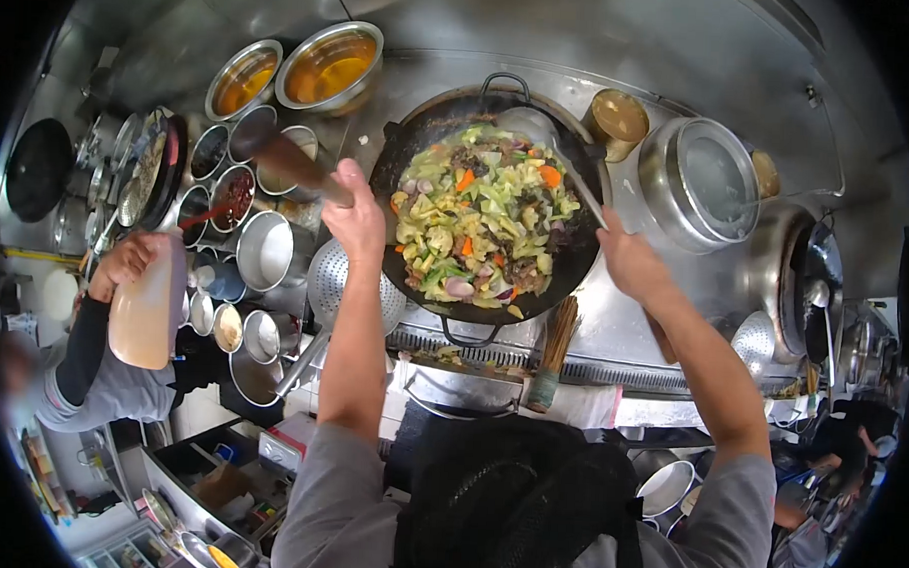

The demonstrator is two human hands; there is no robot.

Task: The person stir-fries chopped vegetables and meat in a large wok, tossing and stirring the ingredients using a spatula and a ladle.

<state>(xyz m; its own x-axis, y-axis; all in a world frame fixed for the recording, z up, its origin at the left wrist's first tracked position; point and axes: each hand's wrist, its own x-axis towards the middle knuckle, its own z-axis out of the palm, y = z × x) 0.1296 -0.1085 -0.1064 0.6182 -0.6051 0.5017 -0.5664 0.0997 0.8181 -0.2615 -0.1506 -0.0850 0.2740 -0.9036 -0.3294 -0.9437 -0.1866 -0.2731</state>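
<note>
A large black wok (378,181) holds chopped vegetables (482,215) with carrot pieces and dark bits among them. My right hand (633,262) is closed around the handle of a metal ladle (576,175); its bowl rests at the wok's far side, partly behind the food. Left of the wok, my left hand (359,219) grips the narrow end of a brown, bottle-shaped object (291,161). That object is tilted and blurred, so its exact kind is unclear. Its wide end hangs over several seasoning pots.
At left, another person's hand (125,264) holds a plastic jug (143,308) of pale liquid. Two steel bowls (332,67) of orange liquid stand behind. A perforated strainer (352,285) lies beside my left forearm. A bamboo brush (555,353) and steel pot (698,182) are at right.
</note>
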